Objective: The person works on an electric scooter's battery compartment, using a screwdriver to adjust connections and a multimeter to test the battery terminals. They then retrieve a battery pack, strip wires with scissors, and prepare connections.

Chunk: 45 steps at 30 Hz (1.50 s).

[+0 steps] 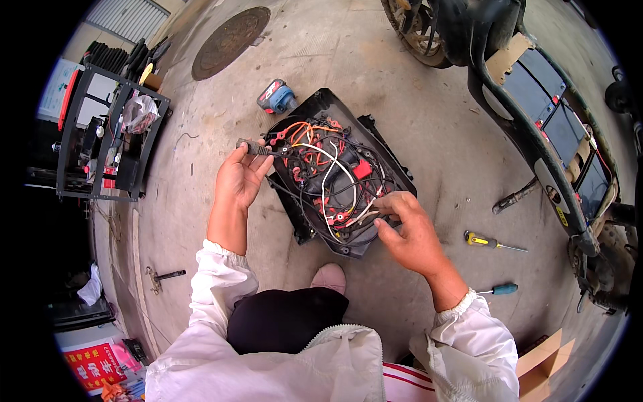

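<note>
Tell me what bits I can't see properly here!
Head view: the bottom of the black tray, mostly covered by tangled wires.
Head view: part of the black connector, hidden by the left hand.
Head view: the rest of the cardboard box, cut off by the lower edge.

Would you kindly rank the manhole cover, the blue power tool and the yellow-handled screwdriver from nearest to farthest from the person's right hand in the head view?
From the right hand:
1. Yellow-handled screwdriver: on the floor, to its right.
2. Blue power tool: ahead and to the left.
3. Manhole cover: farther ahead and left.
</note>
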Each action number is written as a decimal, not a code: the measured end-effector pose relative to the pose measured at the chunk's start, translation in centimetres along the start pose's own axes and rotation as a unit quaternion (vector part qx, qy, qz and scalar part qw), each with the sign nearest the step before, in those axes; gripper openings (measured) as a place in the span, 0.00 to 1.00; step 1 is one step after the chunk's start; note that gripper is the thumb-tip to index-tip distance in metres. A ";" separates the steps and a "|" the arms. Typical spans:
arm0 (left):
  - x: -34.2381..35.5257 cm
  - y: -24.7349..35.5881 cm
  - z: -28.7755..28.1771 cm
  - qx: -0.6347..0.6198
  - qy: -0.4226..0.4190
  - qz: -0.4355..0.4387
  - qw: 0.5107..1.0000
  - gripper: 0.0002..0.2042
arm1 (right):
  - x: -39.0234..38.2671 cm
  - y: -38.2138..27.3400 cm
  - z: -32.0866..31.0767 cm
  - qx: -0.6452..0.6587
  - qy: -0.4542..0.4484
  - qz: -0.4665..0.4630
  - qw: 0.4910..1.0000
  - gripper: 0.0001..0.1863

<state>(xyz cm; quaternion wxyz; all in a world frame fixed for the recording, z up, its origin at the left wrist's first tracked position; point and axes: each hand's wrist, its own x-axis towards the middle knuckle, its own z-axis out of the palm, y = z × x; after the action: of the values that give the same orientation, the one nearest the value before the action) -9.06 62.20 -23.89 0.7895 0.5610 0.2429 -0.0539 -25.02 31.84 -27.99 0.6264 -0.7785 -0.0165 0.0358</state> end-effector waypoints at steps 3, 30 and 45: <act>0.5 -1.1 -1.3 0.048 -0.005 -0.040 0.998 0.09 | -0.3 -0.7 -1.0 -0.021 0.027 -0.070 0.997 0.14; -0.7 -2.6 -0.6 0.248 -0.051 0.069 0.965 0.27 | -1.9 -2.2 -4.1 -0.047 0.104 -0.181 0.977 0.06; -3.0 -0.3 2.4 0.178 -0.074 0.277 0.941 0.22 | -2.0 -1.0 -4.1 -0.192 -0.037 -0.004 0.981 0.08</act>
<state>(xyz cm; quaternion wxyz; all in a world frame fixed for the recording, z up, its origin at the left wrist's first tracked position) -11.03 59.35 -22.17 0.6760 0.7322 0.0052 0.0831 -26.73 27.92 -26.04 0.4643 -0.8823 -0.0493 0.0588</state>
